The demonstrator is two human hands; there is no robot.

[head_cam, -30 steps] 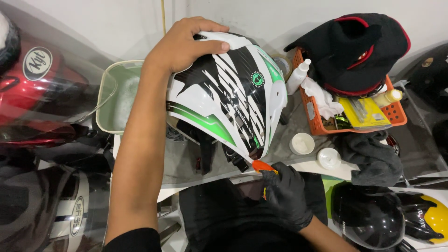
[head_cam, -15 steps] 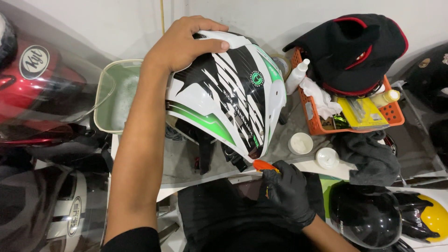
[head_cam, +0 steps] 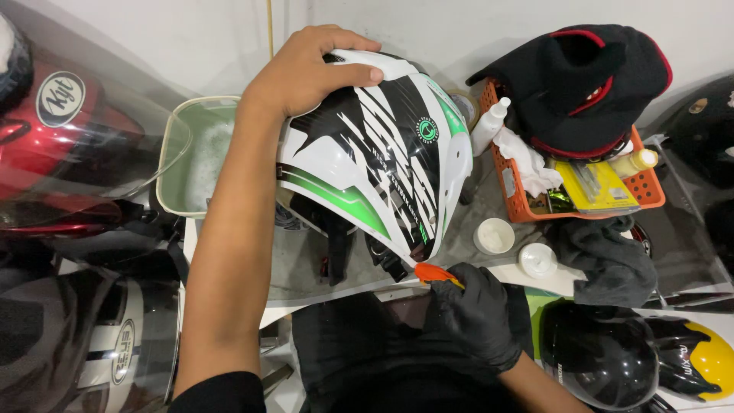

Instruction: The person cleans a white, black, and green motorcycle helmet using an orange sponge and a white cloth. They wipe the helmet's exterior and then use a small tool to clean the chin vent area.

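A white helmet (head_cam: 382, 160) with black and green graphics lies on the work surface, its open underside facing me. My left hand (head_cam: 310, 69), bare, presses down on the helmet's far top side and steadies it. My right hand (head_cam: 478, 313) wears a black glove and grips a small orange tool (head_cam: 433, 274). The tool's tip touches the helmet's lower near edge.
A pale green basin (head_cam: 180, 153) stands left of the helmet. An orange basket (head_cam: 581, 195) with bottles, a cloth and a black cap on top is at right. Two white round lids (head_cam: 516, 248) and a dark rag (head_cam: 612, 256) lie nearby. Other helmets crowd left and lower right.
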